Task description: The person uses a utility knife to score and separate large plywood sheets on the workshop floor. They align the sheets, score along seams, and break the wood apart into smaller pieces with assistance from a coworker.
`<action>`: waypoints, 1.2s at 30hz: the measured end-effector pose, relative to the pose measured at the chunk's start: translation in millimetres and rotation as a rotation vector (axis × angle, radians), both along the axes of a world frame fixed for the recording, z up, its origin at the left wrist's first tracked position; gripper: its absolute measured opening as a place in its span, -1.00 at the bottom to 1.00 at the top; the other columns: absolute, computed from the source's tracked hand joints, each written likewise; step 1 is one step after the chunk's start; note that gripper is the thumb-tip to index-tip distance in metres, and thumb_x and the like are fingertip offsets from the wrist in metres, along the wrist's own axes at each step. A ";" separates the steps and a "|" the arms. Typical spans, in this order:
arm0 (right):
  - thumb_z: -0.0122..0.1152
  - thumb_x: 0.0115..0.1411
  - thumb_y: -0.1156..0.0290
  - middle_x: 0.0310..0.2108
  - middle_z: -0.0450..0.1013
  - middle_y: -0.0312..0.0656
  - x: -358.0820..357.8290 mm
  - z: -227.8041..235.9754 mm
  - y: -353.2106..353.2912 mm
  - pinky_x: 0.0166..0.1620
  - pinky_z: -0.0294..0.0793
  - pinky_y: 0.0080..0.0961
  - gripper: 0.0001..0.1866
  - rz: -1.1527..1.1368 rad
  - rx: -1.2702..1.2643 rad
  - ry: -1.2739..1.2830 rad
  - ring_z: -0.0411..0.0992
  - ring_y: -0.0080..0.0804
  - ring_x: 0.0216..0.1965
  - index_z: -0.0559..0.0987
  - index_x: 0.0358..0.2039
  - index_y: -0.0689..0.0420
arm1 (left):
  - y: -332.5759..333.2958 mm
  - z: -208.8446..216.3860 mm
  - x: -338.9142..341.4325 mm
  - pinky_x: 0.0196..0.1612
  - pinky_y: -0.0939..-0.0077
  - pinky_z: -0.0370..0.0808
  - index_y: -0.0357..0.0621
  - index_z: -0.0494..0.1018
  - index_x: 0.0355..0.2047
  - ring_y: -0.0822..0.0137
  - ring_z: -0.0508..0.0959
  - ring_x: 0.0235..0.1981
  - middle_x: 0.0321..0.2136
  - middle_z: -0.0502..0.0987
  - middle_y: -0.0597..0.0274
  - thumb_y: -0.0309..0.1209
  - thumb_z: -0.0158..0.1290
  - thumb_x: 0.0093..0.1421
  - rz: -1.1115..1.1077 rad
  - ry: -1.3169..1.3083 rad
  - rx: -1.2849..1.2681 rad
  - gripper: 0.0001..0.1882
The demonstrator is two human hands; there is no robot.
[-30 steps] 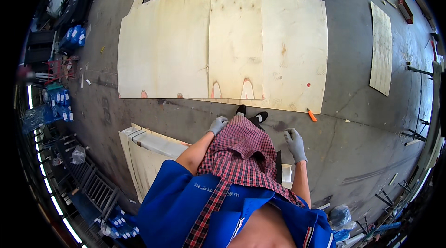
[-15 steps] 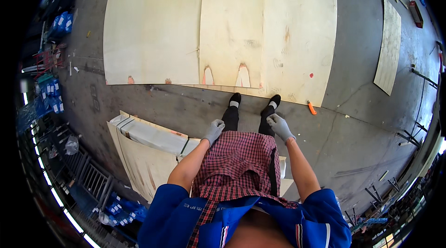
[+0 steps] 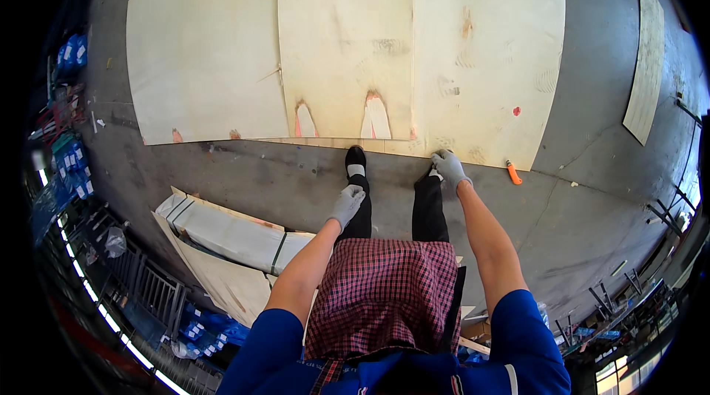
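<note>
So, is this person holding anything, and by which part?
No held thing shows in the left gloved hand or the right gloved hand; whether something small is hidden inside either cannot be told.

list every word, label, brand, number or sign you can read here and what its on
None can be read.
Blue packages: white labels, too small.
Blue shirt: pale marks, too faint and blurred.
Wooden boards: stains and smudges, no readable text.

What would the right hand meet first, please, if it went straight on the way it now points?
The right hand would probably meet the pale wooden board ahead of it, though how high the hand hangs is unclear.
</note>
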State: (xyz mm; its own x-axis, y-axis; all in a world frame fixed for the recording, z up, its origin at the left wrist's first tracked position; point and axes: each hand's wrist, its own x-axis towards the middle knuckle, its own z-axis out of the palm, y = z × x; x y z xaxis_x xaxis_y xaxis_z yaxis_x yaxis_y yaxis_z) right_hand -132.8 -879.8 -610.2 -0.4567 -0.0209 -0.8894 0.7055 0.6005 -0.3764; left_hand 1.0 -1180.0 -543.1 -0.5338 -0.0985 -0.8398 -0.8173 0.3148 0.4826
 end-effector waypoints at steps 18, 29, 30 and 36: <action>0.13 0.09 0.25 0.09 0.23 0.22 -22.4 -175.3 -108.0 0.16 0.26 -0.26 -0.34 -0.051 0.254 0.144 0.22 0.06 0.15 0.27 0.15 0.34 | -82.1 -240.1 -13.3 -0.32 0.37 0.53 0.07 0.39 -0.17 0.34 0.39 -0.39 -0.36 0.32 0.25 -0.21 0.17 0.11 1.068 -0.388 0.131 -0.69; 0.26 0.05 0.06 0.01 0.25 0.08 -52.8 -131.6 -152.7 0.08 0.28 -0.31 -0.33 -0.191 0.132 0.305 0.28 -0.08 0.04 0.35 0.07 0.23 | -80.3 -250.6 -36.4 0.11 0.12 0.30 -0.03 0.05 0.25 0.07 0.26 0.12 0.16 0.14 0.01 0.12 0.09 0.07 1.393 -0.541 0.105 -0.14; 0.25 0.05 0.08 0.06 0.22 0.11 -53.5 -135.7 -140.6 0.11 0.26 -0.30 -0.32 -0.182 0.190 0.281 0.25 -0.05 0.09 0.33 0.09 0.24 | -80.3 -249.5 -35.6 0.15 0.13 0.28 -0.09 0.00 0.27 0.04 0.24 0.19 0.23 0.12 -0.03 0.13 0.11 0.05 1.352 -0.541 0.078 -0.07; 0.22 0.07 0.13 0.12 0.18 0.14 -48.1 -150.4 -73.7 0.17 0.23 -0.30 -0.27 -0.029 0.183 0.259 0.20 -0.02 0.15 0.27 0.14 0.33 | -177.7 -301.4 -40.9 -0.01 0.22 0.43 -0.41 0.21 0.10 -0.04 0.42 0.01 0.03 0.35 -0.19 -0.05 0.16 0.06 0.616 -0.132 -0.507 -0.22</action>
